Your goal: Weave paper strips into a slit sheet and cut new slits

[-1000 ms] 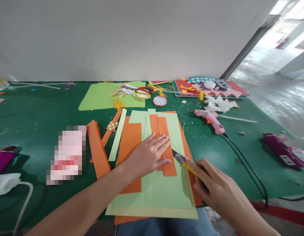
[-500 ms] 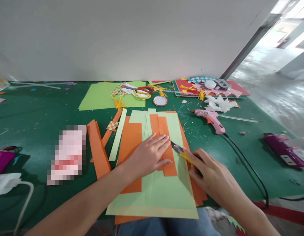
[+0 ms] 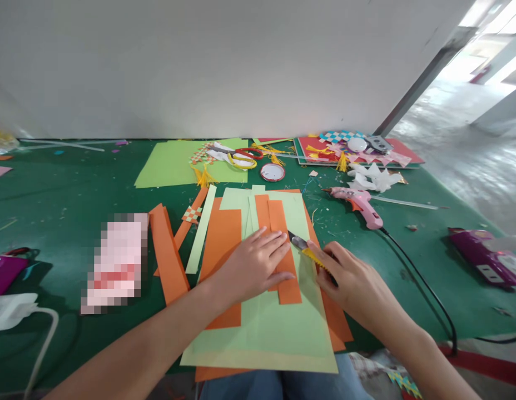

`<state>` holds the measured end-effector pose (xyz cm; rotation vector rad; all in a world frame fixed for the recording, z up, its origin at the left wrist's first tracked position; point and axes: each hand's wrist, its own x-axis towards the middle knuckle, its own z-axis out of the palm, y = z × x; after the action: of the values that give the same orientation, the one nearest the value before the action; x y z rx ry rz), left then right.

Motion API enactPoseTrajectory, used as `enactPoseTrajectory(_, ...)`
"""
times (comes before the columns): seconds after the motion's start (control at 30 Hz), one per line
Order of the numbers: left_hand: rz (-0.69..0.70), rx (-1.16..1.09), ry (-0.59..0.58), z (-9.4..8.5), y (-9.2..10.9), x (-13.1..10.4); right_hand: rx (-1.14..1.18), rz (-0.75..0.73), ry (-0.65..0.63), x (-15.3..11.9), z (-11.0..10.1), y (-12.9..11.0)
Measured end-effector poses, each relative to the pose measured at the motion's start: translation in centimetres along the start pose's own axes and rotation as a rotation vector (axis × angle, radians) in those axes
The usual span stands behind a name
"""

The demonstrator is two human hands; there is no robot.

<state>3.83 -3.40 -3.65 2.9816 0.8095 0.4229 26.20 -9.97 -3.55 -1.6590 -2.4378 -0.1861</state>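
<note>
Green felt table (image 3: 74,189): left hand (image 3: 253,264) lies flat, pinning narrow orange paper strip (image 3: 283,250) steady; right hand (image 3: 352,280) beside it grips yellow-handled utility knife (image 3: 306,250), blade at strip's edge.

Craft workshop — my green worktop (image 3: 66,189) is littered with paper strips (image 3: 168,253), scissors (image 3: 237,155), pink glue gun (image 3: 358,203), woven samples (image 3: 345,145); bare concrete floor (image 3: 470,161) beside.

Our left hand (image 3: 253,264) lies flat, palm down, fingers spread a little and pointing to the far right, the bare forearm running back to the near left. Our right hand (image 3: 352,280) sits just right of it, fingers curled in a closed grip with the knuckles up, wrist bent slightly. Its forearm comes in from the near right corner. The two hands are near each other but apart.
</note>
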Motion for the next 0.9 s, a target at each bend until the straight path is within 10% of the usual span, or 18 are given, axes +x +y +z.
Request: enactPoseTrajectory(0.9,-0.079,0.009,-0.028,0.1,-0.1,-0.2,0.019,-0.026,-0.009,-0.6,-0.4,-0.5)
